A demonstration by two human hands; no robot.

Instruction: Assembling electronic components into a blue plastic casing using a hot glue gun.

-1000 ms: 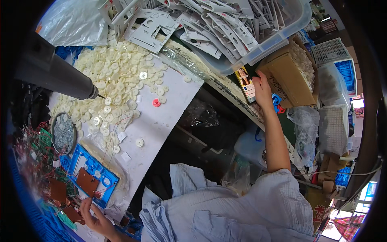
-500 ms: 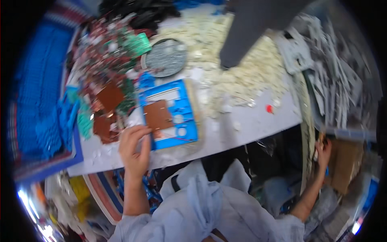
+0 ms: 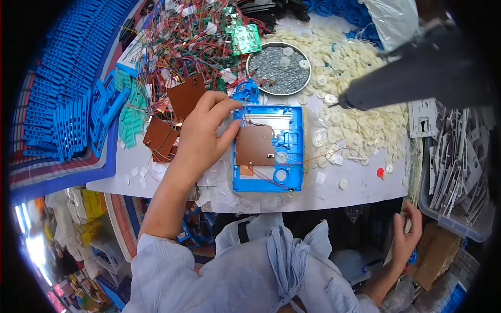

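Observation:
A blue plastic casing lies open on the table, with a brown circuit board in its left half and thin wires crossing it. My left hand is at the casing's upper left edge, thumb and forefinger apart near the wires; I see nothing held. Off the table's right front edge, my right hand has loosely bent fingers, the thumb apart, nothing visible in it. A dark power screwdriver hangs over the right side of the table, its thin bit pointing left, touched by neither hand.
Behind the casing stands a round dish of small screws. Cream plastic discs spread across the right. Tangled wired circuit boards heap at back left, beside stacked blue frames. A clear bin of grey-white parts stands right.
My left hand has gone up the casing's left side to its upper corner. The screwdriver has swung to the right. The whole view has shifted, and my right hand has moved slightly nearer my body.

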